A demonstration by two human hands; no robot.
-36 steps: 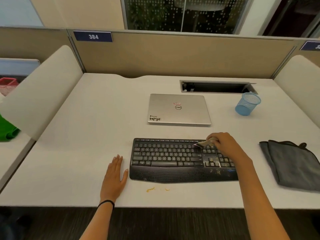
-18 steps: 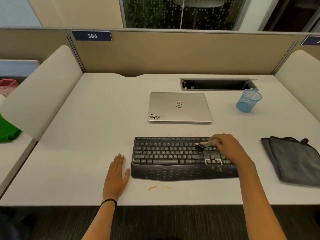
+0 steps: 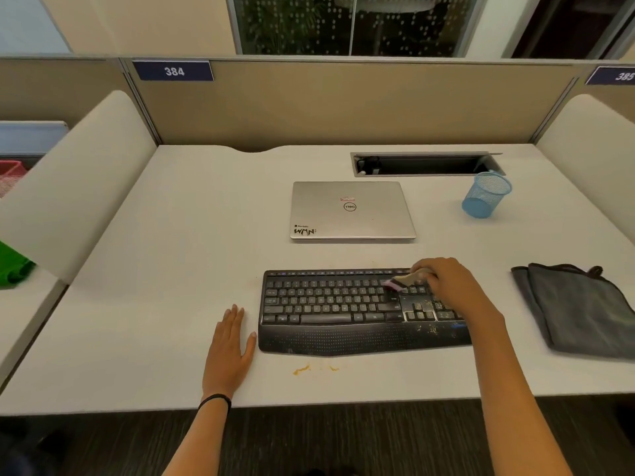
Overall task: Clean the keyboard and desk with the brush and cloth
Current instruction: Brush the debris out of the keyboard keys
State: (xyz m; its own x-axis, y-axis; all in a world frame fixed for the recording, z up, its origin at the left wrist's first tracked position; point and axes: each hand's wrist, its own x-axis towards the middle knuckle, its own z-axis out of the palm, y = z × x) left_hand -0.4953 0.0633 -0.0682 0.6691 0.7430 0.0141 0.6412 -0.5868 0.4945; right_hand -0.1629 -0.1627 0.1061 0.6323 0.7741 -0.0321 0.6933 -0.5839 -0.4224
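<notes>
A black keyboard (image 3: 330, 310) lies near the front of the white desk (image 3: 171, 269), with pale crumbs on its right keys and palm rest. My right hand (image 3: 446, 286) grips a small brush (image 3: 400, 282) whose bristles touch the keys at the upper right of the keyboard. My left hand (image 3: 228, 348) rests flat on the desk, fingers straight, just left of the keyboard. A folded dark grey cloth (image 3: 580, 307) lies on the desk to the right. Orange crumbs (image 3: 302, 370) sit on the desk in front of the keyboard.
A closed silver laptop (image 3: 352, 211) lies behind the keyboard. A blue mesh cup (image 3: 486, 194) stands at the back right beside an open cable slot (image 3: 426, 164). Beige partitions (image 3: 343, 104) and padded side dividers enclose the desk.
My right hand has shifted the brush a little along the upper right keys. My left hand has stayed flat on the desk.
</notes>
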